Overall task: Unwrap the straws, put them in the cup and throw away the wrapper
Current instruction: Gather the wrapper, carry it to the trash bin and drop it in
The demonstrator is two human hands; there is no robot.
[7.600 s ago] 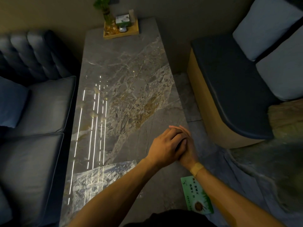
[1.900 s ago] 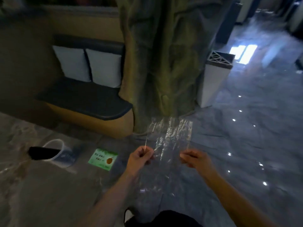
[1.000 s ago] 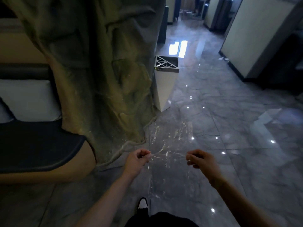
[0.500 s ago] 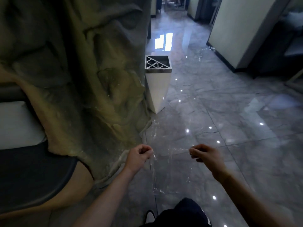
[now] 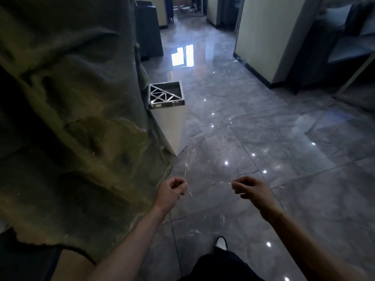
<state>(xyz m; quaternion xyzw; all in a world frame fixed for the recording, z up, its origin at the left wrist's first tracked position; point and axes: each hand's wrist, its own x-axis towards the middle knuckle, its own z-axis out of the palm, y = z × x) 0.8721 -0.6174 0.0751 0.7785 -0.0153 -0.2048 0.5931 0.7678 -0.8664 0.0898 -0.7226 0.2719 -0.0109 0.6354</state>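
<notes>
A clear plastic wrapper [image 5: 207, 185] is stretched flat between my two hands, almost see-through against the floor. My left hand [image 5: 172, 189] pinches its left edge and my right hand [image 5: 250, 189] pinches its right edge. Ahead and a little left stands a white square waste bin [image 5: 169, 122] with a metal lattice top [image 5: 165, 95], about a step beyond the wrapper. No straws or cup are in view.
A rough rock-like pillar [image 5: 77, 110] fills the left side, touching the bin. Glossy grey floor tiles [image 5: 263, 138] stretch ahead and right. A pale wall panel [image 5: 269, 33] and dark seating [image 5: 332, 47] stand at the far right. My shoe [image 5: 220, 243] shows below.
I have turned away from the table and walked toward the bin, which now looks larger and nearer. Both hands keep the wrapper held out between them.
</notes>
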